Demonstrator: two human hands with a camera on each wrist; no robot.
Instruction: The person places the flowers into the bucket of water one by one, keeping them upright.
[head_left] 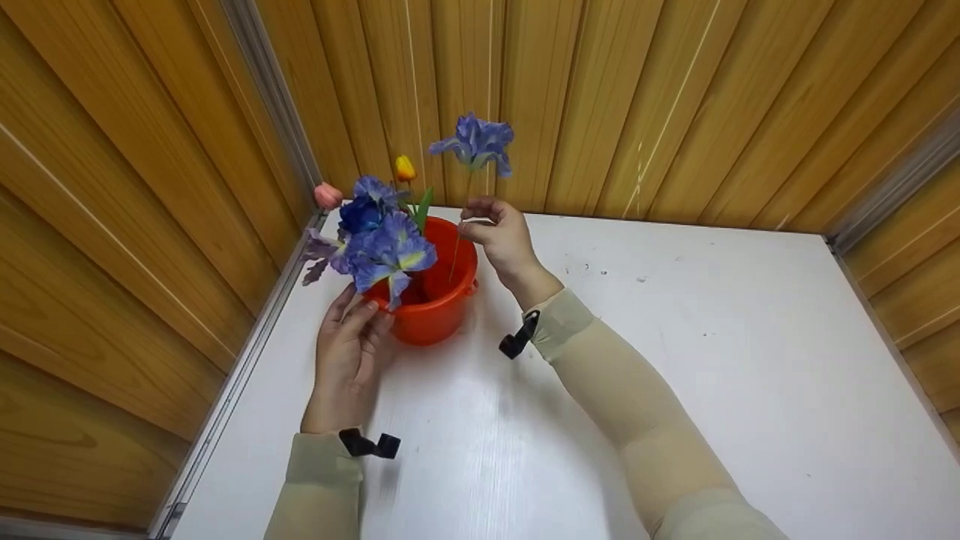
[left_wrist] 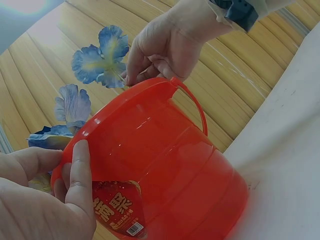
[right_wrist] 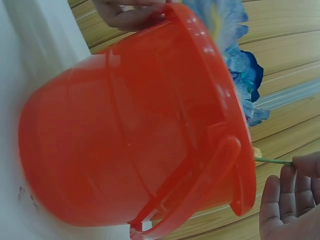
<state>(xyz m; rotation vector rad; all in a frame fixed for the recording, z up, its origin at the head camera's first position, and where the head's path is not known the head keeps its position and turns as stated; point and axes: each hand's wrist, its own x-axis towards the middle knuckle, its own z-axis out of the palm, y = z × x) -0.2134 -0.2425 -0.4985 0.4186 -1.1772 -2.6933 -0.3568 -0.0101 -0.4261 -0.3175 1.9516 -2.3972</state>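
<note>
My right hand [head_left: 504,240] pinches the thin green stem [right_wrist: 274,161] of a blue-purple artificial iris [head_left: 478,142] between thumb and fingertips. The bloom stands upright above the hand, and the stem's lower end reaches inside the mouth of a red plastic bucket [head_left: 431,324]. On the bucket's near left rim, my left hand [head_left: 346,352] holds on with thumb and fingers; part of that grip is hidden by petals in the head view. More blue irises [head_left: 394,251] lean over the bucket's left side, with a yellow tulip [head_left: 405,169] and a pink tulip [head_left: 328,196] behind them.
The bucket stands on a white table [head_left: 675,360] near its back left corner. Wood-panelled walls [head_left: 600,97] rise behind and at both sides. The bucket's red handle [left_wrist: 192,102] hangs down its side, and a printed label [left_wrist: 119,207] is stuck on its outside.
</note>
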